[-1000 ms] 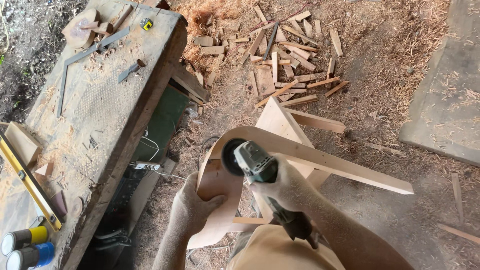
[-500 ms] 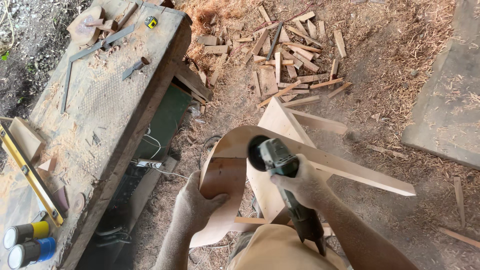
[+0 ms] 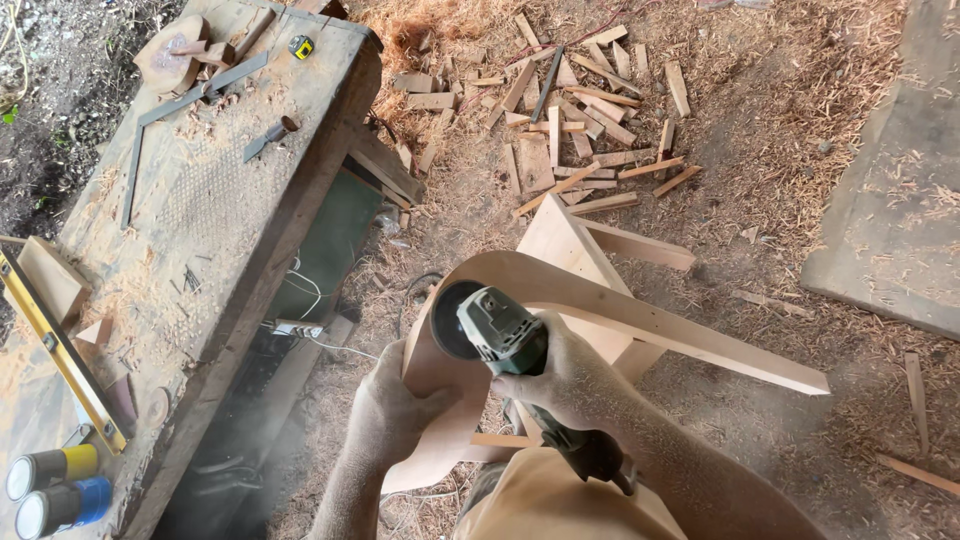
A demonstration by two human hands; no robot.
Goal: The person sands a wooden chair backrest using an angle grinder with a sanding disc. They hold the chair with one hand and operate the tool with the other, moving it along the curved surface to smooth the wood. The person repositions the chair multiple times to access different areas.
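Observation:
My right hand [image 3: 560,375], dusted with sawdust, grips a green angle grinder [image 3: 500,335] whose dark disc rests against the curved edge of a pale wooden piece [image 3: 520,275]. That curved board joins a long straight wooden slat [image 3: 700,345] running to the right. My left hand [image 3: 395,410] presses flat against the lower part of the curved board, holding it steady. The grinder's black rear handle [image 3: 590,455] passes back toward my body.
A dusty workbench [image 3: 200,220] stands at left with a steel square [image 3: 165,125], a yellow level [image 3: 60,350], a tape measure [image 3: 300,45] and two spray cans [image 3: 55,485]. Wood offcuts [image 3: 570,120] lie on the sawdust floor ahead. A grey slab [image 3: 900,210] sits right.
The grinder and my right hand have shifted slightly along the curved edge, first right, then back left. My left hand stays pressed on the board.

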